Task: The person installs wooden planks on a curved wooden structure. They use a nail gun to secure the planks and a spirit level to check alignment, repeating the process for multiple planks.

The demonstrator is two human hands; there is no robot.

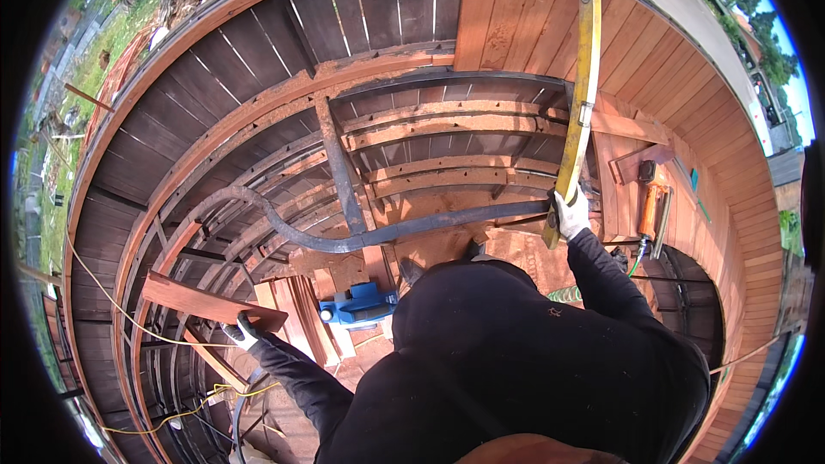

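Observation:
My left hand (242,332), in a white and dark glove, is closed on the near end of a reddish-brown wooden board (198,296), which stretches away to the left above the floor. In a similar glove, my right hand (571,215) grips the lower part of a long yellow spirit level (586,60). The level stands across the frame bars and its far end overlaps the fitted reddish planks (507,17) at the rim. Some fingers of both hands are hidden behind what they hold.
A blue electric planer (359,306) lies beside loose boards (302,314). At right, an orange nail gun (650,206) with a green hose (638,259) rests by the planks. A curved dark metal bar (412,228) crosses ahead of me. A yellow cord (185,413) runs at lower left.

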